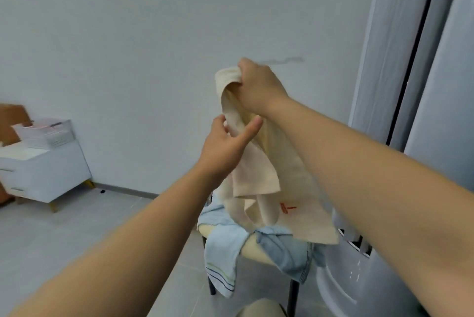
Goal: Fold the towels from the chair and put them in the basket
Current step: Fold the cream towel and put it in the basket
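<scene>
Cream towel (259, 175) held above chair (252, 248) w/ blue towels (223, 247); R hand (259, 86) grips its top, L hand (225, 142) pinches a fold.

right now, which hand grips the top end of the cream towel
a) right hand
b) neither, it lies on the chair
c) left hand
a: the right hand grips the bunched top of the cream towel, while the left hand pinches it lower down. The towel hangs above the blue towels on the chair.
</scene>
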